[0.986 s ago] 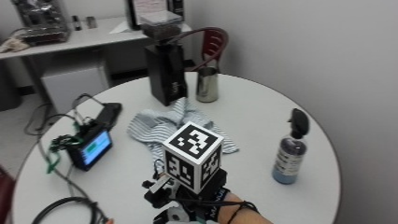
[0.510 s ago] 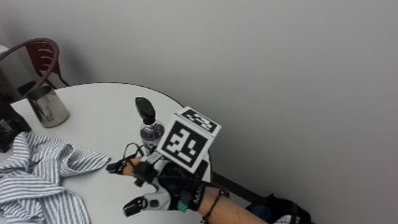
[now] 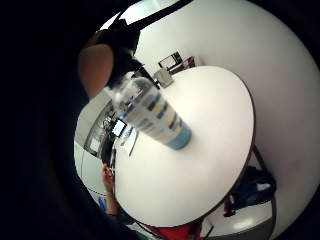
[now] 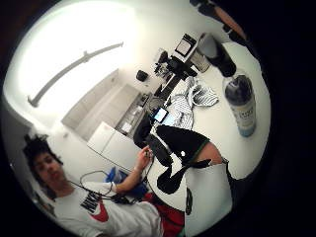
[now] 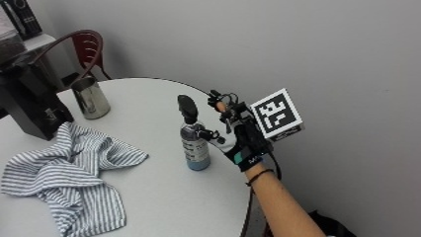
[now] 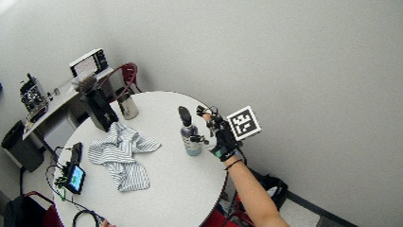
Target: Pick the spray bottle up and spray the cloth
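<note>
From the outside view, the gloved right hand [image 5: 240, 132], which a second before hung low at the surface's near edge, had come up beside the spray bottle [image 5: 194, 139] near the surface's [image 5: 145, 98] wall-side edge, fingers spread and not yet closed on it. The striped cloth [image 5: 72, 173] lay well apart across the surface. Both palm views showed the bottle upright and close. The grasp looked next.
</note>
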Action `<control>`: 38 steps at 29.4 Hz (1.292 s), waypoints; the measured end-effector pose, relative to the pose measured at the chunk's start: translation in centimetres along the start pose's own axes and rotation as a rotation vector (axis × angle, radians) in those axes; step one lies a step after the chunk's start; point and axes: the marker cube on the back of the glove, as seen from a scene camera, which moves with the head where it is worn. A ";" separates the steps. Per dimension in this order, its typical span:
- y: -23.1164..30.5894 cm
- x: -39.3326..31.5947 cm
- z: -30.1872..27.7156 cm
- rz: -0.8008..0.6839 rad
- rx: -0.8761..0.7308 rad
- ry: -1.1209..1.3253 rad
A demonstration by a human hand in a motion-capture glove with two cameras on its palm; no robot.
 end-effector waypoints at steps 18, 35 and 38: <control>-0.8 8.3 2.9 0.209 -0.161 -0.272; 9.9 13.4 -3.2 0.399 0.082 -0.284; 11.0 14.0 -5.0 0.427 0.146 -0.273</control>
